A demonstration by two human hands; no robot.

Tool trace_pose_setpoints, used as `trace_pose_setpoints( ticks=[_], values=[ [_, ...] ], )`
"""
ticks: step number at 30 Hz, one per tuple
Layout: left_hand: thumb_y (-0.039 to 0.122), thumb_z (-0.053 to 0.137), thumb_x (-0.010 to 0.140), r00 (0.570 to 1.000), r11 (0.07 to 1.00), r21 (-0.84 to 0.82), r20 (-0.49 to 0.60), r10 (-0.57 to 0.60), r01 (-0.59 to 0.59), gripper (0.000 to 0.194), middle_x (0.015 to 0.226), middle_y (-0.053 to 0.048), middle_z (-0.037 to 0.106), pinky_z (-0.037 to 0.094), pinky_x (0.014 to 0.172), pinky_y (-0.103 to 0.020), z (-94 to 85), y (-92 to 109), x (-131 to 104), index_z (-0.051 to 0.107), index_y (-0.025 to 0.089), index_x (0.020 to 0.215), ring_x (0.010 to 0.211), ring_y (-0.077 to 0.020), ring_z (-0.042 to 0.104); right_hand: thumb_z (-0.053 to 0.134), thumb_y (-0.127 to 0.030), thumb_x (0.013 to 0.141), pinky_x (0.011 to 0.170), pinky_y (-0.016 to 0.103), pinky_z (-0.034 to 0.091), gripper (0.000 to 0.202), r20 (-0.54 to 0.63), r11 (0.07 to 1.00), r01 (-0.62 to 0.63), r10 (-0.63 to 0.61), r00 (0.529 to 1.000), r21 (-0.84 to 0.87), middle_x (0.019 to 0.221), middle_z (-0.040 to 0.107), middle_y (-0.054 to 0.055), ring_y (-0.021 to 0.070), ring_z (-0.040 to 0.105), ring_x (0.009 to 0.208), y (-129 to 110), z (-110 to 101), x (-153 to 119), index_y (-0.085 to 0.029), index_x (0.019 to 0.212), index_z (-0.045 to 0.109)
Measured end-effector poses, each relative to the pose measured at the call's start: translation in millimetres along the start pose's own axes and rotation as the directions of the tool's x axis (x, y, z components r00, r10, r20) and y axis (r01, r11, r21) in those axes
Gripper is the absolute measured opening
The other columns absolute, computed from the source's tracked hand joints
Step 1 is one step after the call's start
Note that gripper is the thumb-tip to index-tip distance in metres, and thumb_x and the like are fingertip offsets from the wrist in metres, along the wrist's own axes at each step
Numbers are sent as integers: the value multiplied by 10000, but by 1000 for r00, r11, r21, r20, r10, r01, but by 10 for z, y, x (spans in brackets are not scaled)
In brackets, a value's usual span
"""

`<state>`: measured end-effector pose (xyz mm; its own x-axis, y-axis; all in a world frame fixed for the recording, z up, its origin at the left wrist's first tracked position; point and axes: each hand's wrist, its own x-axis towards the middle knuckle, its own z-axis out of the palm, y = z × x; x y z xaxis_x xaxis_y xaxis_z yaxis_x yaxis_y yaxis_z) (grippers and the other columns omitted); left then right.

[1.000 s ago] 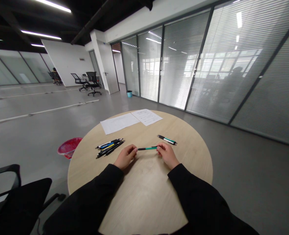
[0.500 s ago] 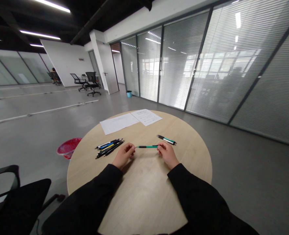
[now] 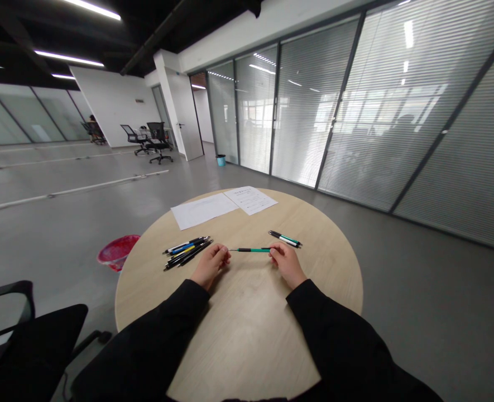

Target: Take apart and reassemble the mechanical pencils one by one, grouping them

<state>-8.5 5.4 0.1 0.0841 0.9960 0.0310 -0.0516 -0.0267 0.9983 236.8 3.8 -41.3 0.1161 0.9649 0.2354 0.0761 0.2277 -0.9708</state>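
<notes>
Between my hands a green pen (image 3: 255, 250) with a black grip lies level, its thin tip pointing left. My right hand (image 3: 287, 263) pinches its green end. My left hand (image 3: 211, 264) is closed at the tip side, fingers pressed together; what they hold there is too small to make out. Just left of that hand is a pile of several pens (image 3: 186, 252), black, blue and yellow. Beyond my right hand, a few pens (image 3: 285, 239) in green, white and black lie side by side.
Two sheets of paper (image 3: 205, 210) lie at the far side of the round wooden table (image 3: 247, 335). A red basin (image 3: 118, 252) stands on the floor at the left, near a black chair (image 3: 41, 346). Glass partitions with blinds stand beyond.
My left hand has shifted very slightly left, and a little more of the thin tip shows between its fingers and the pen's grip. My right hand has stayed in place.
</notes>
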Motion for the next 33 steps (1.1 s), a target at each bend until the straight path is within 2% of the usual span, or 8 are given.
trace_pose_setpoints(
  ticks=[4, 11, 16, 22, 27, 33],
  values=[
    [474, 735, 727, 999, 1000, 9, -22, 30, -30, 353, 761, -32, 655, 412, 545, -226, -9, -9, 25, 574, 163, 773, 622, -125, 587, 595, -419, 829, 507, 260, 439, 239, 2, 1000, 6, -6, 1000, -10, 733, 650, 27, 152, 565, 574, 4, -3, 7, -188, 860, 651],
    [337, 789, 689, 1000, 993, -112, -2, 24, -24, 284, 851, -55, 709, 476, 635, -253, -19, 7, 28, 601, 160, 808, 742, -151, 648, 583, -395, 828, 512, 265, 440, 212, -7, 998, 18, -19, 1000, -54, 727, 638, 19, 155, 567, 571, 44, -7, 24, -193, 850, 642],
    [315, 770, 707, 1000, 992, -124, -28, 9, -12, 262, 847, -58, 716, 481, 636, -244, -23, 8, 18, 583, 156, 798, 728, -141, 654, 580, -394, 831, 509, 265, 438, 216, -16, 998, 20, -21, 1000, -55, 726, 642, 19, 151, 562, 561, 37, -7, 20, -190, 857, 644],
    [309, 763, 715, 1000, 988, -157, -21, -16, 13, 287, 996, -103, 746, 520, 697, -272, -20, 31, 5, 540, 173, 835, 800, -160, 693, 585, -408, 833, 512, 263, 444, 222, -10, 999, 23, -24, 1000, -48, 731, 646, 20, 152, 565, 574, 9, -12, 9, -196, 853, 647],
    [301, 754, 732, 998, 989, -147, -59, -23, 14, 273, 981, -105, 751, 534, 692, -274, -23, 41, -1, 538, 175, 841, 804, -167, 705, 588, -403, 827, 518, 267, 447, 214, -18, 999, 18, -19, 1000, -46, 720, 644, 21, 159, 568, 578, 28, -11, 18, -198, 848, 647],
    [248, 705, 779, 999, 975, -217, -5, -49, 46, 229, 1033, -126, 754, 564, 691, -269, -16, 38, 4, 499, 188, 859, 843, -179, 734, 594, -412, 818, 517, 265, 443, 224, -8, 999, 6, -6, 1000, -46, 720, 656, 22, 155, 563, 570, 14, -6, 15, -196, 836, 649]
  ],
)
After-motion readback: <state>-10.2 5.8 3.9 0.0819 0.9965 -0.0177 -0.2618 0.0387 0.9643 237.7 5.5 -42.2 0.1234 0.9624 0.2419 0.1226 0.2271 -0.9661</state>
